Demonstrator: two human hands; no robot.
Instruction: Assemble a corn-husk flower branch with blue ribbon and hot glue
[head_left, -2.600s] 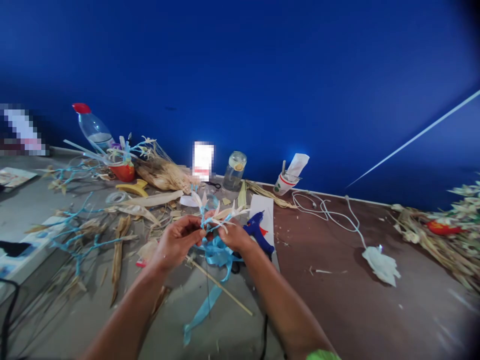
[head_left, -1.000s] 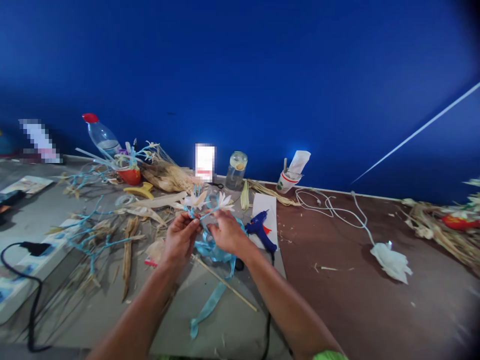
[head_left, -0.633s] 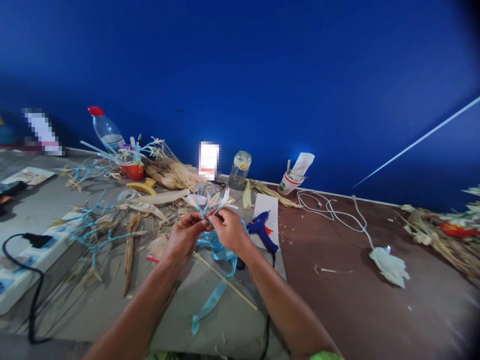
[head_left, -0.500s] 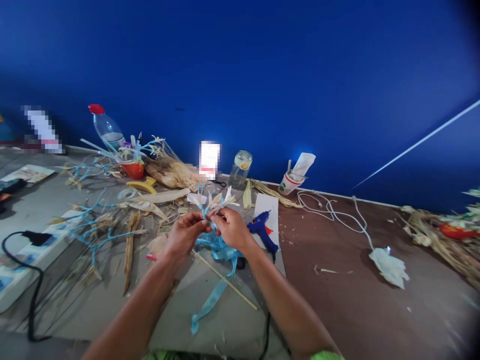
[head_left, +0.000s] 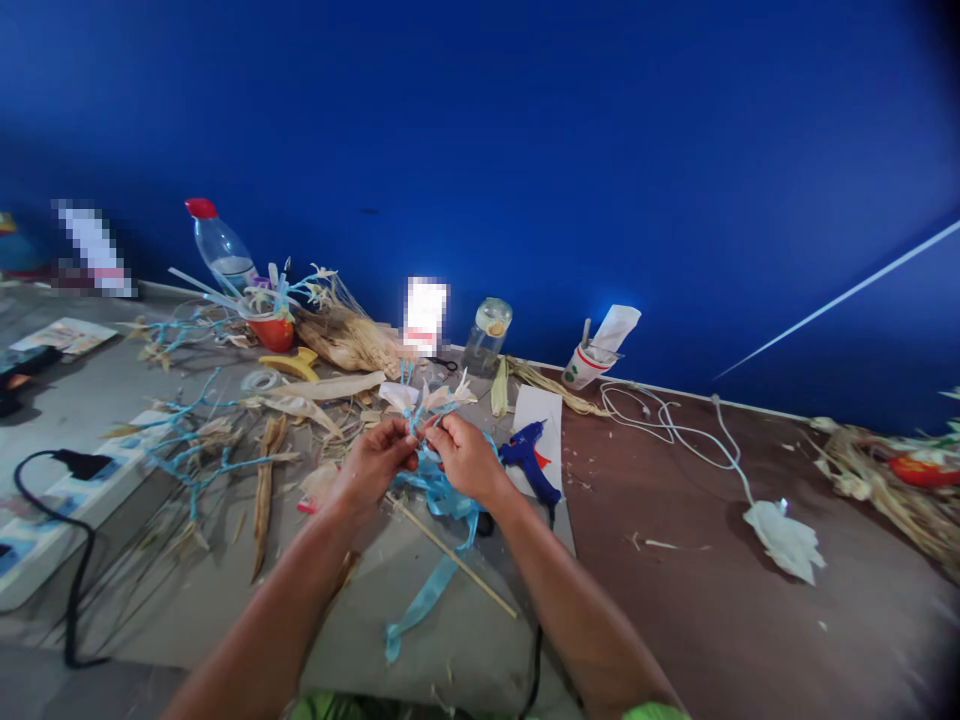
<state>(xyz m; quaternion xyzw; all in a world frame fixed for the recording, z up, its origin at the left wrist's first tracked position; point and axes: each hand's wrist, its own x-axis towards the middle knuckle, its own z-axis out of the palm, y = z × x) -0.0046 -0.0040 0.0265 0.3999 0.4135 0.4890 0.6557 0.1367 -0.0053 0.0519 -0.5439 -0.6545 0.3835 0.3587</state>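
Note:
My left hand (head_left: pixel 369 468) and my right hand (head_left: pixel 466 457) meet over the table and both pinch a small bunch of pale husk flowers (head_left: pixel 424 398) on blue-wrapped stems. A light blue ribbon (head_left: pixel 427 590) hangs from the bunch and trails down onto the grey table (head_left: pixel 187 600). A thin wooden stick (head_left: pixel 457 563) lies under the hands. A blue glue gun (head_left: pixel 527 457) rests just right of my right hand, on a white sheet (head_left: pixel 541 408).
Dried husk strips and blue-wrapped twigs (head_left: pixel 196 462) litter the left side. At the back stand a red-capped bottle (head_left: pixel 219 247), an orange pot (head_left: pixel 272 332), a glass jar (head_left: pixel 487 336) and a paper cup (head_left: pixel 583 366). A white cable (head_left: pixel 679 427) crosses the brown surface.
The hands stay together on the flower bunch, fingers shifting on the stems and ribbon. The view has drifted slightly, so the things on the table sit a little further right.

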